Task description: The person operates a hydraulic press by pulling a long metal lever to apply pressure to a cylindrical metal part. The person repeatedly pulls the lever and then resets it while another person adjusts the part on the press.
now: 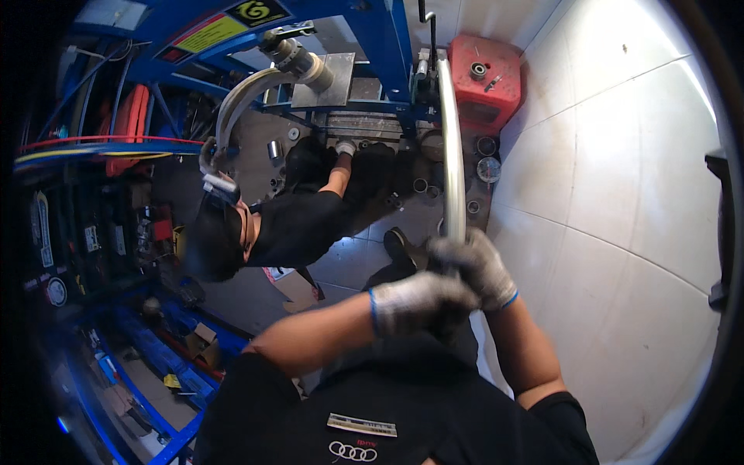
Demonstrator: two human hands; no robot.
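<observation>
Metal pipe (452, 147) stands in our grip, running almost straight from the top centre of the frame, bowed a little by the lens, down to our two gloved fists just right of centre. Our right hand (479, 270) is clamped around it, with nearly all of the bare length reaching above that fist. Our left hand (425, 301) is closed around the pipe too, just below the right and touching it, its forearm coming across from the lower left. The gloves cover the pipe's lower end, so we cannot tell exactly where it stops, and the left fingers are blurred.

At the top of the frame, the pipe's far end lies beside a dark mechanism (423, 81) on the blue press frame (393, 54); we cannot make out how they join. Just right of that end sits a red box (484, 77) with a bearing (478, 71) on its top. Left of centre we see a co-worker (298, 232) in black, one gloved hand (346, 147) near the foot of the press. Above that hand, a metal cylinder (298, 62) stands by a flat steel plate (341, 81).
</observation>
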